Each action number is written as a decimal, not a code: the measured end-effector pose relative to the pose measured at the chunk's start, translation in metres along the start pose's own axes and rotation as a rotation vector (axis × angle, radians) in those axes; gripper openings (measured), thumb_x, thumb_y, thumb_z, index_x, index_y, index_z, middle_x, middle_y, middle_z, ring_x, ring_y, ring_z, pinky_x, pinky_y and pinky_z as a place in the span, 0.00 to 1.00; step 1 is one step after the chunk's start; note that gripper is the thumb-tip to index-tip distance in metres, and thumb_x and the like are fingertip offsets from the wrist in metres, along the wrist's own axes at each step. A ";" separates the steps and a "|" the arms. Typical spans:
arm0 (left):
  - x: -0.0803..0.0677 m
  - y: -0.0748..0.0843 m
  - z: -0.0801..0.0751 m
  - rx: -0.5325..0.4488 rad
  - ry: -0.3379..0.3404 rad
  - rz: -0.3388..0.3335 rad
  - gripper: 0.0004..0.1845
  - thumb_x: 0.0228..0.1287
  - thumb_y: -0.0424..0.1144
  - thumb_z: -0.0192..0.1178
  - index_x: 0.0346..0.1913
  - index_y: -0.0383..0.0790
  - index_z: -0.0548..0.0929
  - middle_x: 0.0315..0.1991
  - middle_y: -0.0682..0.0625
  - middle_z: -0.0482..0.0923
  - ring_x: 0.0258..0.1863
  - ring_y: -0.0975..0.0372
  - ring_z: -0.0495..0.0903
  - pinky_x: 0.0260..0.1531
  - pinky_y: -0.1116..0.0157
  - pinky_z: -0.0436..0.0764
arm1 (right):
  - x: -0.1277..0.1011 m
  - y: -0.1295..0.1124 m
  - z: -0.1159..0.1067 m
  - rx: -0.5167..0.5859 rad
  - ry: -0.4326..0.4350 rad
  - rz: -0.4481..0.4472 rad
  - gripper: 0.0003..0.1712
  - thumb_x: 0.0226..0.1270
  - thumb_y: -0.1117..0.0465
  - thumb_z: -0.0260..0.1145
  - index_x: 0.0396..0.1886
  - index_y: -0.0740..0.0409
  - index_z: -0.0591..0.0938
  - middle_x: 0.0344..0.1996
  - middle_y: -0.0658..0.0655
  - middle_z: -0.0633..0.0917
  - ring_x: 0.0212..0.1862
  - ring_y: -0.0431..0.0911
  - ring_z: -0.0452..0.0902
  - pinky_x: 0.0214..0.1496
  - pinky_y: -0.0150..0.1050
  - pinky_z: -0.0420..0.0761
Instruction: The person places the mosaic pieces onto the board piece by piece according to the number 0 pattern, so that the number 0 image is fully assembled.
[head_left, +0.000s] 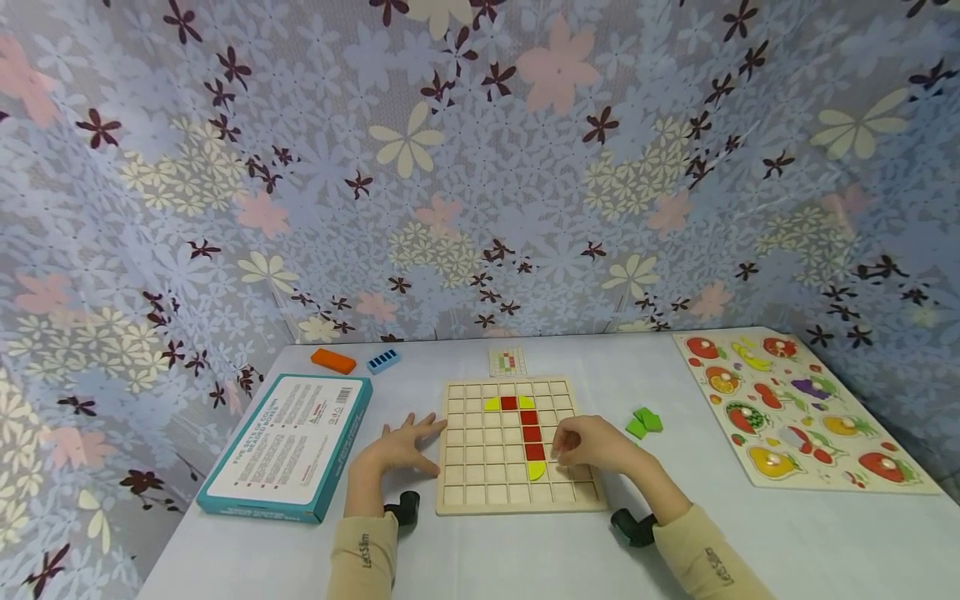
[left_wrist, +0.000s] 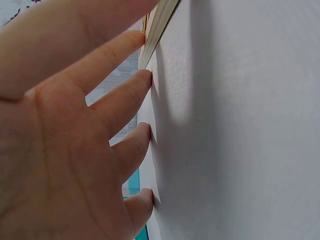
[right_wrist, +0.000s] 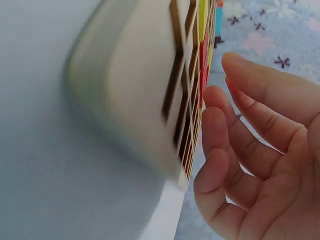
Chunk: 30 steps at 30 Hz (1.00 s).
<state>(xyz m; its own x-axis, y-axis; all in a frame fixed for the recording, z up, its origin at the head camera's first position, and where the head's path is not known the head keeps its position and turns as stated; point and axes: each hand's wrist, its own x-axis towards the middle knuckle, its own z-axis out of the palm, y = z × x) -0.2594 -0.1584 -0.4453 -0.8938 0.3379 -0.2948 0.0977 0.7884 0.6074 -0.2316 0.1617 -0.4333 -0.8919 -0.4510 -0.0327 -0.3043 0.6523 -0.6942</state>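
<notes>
A square wooden grid board (head_left: 517, 507) lies on the table between the hands. Several red square tiles (head_left: 532, 434) sit in its cells in a bent line, with yellow rounded tiles (head_left: 536, 471) at the bend and at both ends. My left hand (head_left: 400, 447) is spread beside the board's left edge. In the left wrist view, its fingertips (left_wrist: 146, 76) rest on the table and against the board's edge. Above the board's right part hovers my right hand (head_left: 591, 443), fingers loosely bent, with nothing visible between them in the right wrist view. Green tiles (head_left: 644, 422) lie right of the board.
Behind the board is a small pattern card (head_left: 507, 362). A teal-edged box (head_left: 281, 446) lies at the left, with an orange block (head_left: 333, 360) and a blue striped block (head_left: 384, 361) behind it. At the right lies a fruit puzzle board (head_left: 802, 408). A flowered cloth hangs behind.
</notes>
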 end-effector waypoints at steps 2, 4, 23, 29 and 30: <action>0.000 0.000 0.000 0.002 0.001 -0.001 0.42 0.41 0.38 0.71 0.66 0.50 0.68 0.71 0.49 0.55 0.72 0.47 0.41 0.65 0.39 0.31 | -0.003 0.004 -0.004 0.012 0.009 0.019 0.06 0.51 0.69 0.68 0.28 0.60 0.79 0.22 0.49 0.77 0.28 0.42 0.70 0.28 0.33 0.73; 0.000 0.000 0.000 0.003 0.002 -0.001 0.43 0.41 0.38 0.72 0.66 0.50 0.68 0.71 0.49 0.55 0.72 0.47 0.41 0.65 0.39 0.32 | -0.005 0.008 -0.007 0.014 0.018 0.024 0.06 0.52 0.69 0.67 0.29 0.61 0.78 0.23 0.50 0.77 0.28 0.42 0.70 0.28 0.33 0.72; 0.000 0.002 -0.001 -0.012 -0.001 -0.010 0.43 0.42 0.38 0.71 0.67 0.51 0.67 0.71 0.50 0.54 0.72 0.48 0.40 0.66 0.40 0.32 | -0.029 0.039 -0.034 -0.062 0.116 0.163 0.12 0.45 0.74 0.68 0.31 0.60 0.79 0.33 0.53 0.79 0.34 0.47 0.69 0.35 0.40 0.73; 0.000 0.002 -0.002 -0.007 -0.009 -0.010 0.43 0.42 0.38 0.71 0.67 0.50 0.67 0.71 0.50 0.54 0.72 0.48 0.40 0.66 0.41 0.32 | -0.037 0.045 -0.038 -0.099 0.126 0.194 0.15 0.42 0.76 0.67 0.32 0.60 0.80 0.32 0.54 0.76 0.33 0.47 0.65 0.32 0.39 0.69; 0.001 0.002 -0.002 -0.006 -0.010 -0.010 0.43 0.42 0.38 0.71 0.67 0.50 0.67 0.71 0.49 0.54 0.72 0.48 0.40 0.66 0.41 0.32 | -0.038 0.046 -0.039 -0.103 0.123 0.197 0.15 0.42 0.77 0.66 0.32 0.60 0.79 0.32 0.55 0.76 0.33 0.47 0.65 0.32 0.39 0.69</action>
<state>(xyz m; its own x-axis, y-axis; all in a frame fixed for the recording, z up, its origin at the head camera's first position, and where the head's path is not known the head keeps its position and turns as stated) -0.2605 -0.1573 -0.4429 -0.8901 0.3352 -0.3088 0.0857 0.7886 0.6090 -0.2249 0.2323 -0.4357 -0.9694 -0.2357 -0.0681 -0.1475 0.7815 -0.6062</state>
